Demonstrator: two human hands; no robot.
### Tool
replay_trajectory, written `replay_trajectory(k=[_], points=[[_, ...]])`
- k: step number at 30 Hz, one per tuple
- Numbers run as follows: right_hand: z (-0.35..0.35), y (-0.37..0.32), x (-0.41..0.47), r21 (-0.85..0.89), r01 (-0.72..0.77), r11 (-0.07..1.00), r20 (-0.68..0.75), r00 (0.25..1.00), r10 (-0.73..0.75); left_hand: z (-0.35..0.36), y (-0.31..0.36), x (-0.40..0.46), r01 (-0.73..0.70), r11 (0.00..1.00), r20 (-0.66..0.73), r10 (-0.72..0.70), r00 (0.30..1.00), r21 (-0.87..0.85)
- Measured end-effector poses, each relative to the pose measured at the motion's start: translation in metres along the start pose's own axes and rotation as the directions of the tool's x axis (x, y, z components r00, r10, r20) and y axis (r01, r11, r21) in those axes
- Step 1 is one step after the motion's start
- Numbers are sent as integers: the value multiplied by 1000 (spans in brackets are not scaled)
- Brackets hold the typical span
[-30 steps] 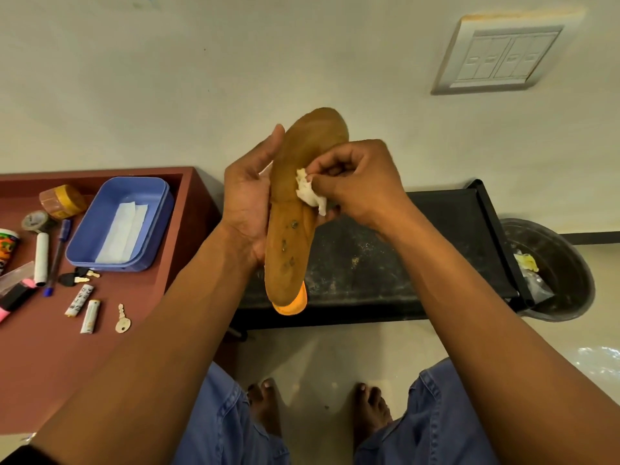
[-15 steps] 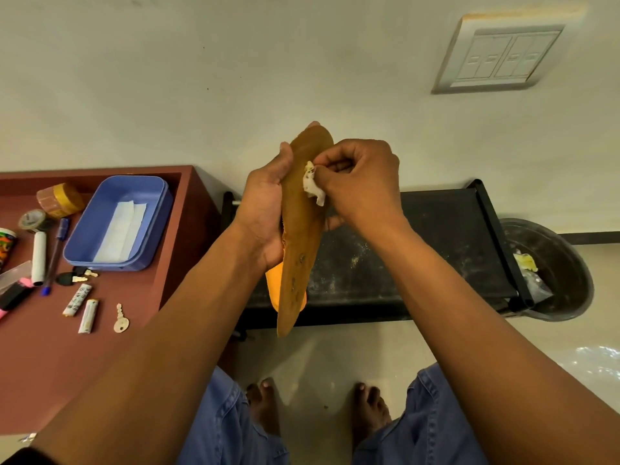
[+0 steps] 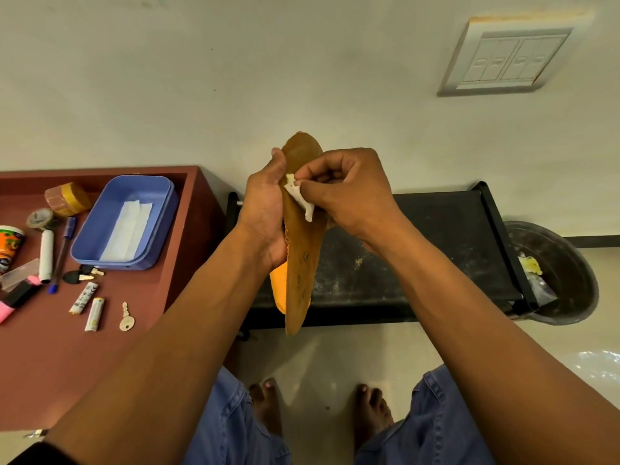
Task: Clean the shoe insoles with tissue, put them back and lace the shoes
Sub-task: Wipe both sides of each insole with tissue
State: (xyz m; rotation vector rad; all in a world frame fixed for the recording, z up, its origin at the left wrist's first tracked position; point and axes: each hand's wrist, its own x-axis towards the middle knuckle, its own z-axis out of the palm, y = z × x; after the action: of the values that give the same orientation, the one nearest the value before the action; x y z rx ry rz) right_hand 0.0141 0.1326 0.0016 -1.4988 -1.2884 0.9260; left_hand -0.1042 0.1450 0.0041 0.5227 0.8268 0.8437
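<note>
The brown insole (image 3: 303, 250) is gripped mid-length by the left hand (image 3: 265, 209); crumpled tissue (image 3: 299, 198) is pinched against it by the right hand (image 3: 349, 193). Light and bendy, it seems best supported from behind.

Both forearms are bare from wrist to elbow, no watch, no ring, no band on either of the hands: left hand (image 3: 265, 209), right hand (image 3: 349, 196). Down at the lower left corner, a dark sleeve edge (image 3: 37, 456) just creeps into view (too little of it to say more). Below, blue denim trousers (image 3: 231, 427) with visible seam stitching cover both legs, and the feet (image 3: 268, 404) are bare on the floor.
</note>
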Motion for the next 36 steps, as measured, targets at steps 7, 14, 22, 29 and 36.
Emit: replay_trajectory(k=[7, 14, 22, 29, 36], points=[[-4, 9, 9, -86, 36, 996, -377, 924, -66, 11, -14, -4, 35, 992, 99, -47, 994, 119], [-20, 11, 14, -51, 18, 999, -399, 916, -36, 7, -19, 0, 56, 992, 167, -75, 983, 114], [-6, 1, 5, -44, 4, 999, -178, 984, -12, 5, -11, 0, -9, 989, 106, -7, 994, 145], [-22, 11, 15, -150, -20, 988, -497, 866, -58, 7, -25, 4, -30, 948, 176, -28, 984, 318], [-26, 7, 13, 8, -20, 1000, -281, 959, 21, 5, -19, 3, -27, 967, 169, -17, 986, 255]])
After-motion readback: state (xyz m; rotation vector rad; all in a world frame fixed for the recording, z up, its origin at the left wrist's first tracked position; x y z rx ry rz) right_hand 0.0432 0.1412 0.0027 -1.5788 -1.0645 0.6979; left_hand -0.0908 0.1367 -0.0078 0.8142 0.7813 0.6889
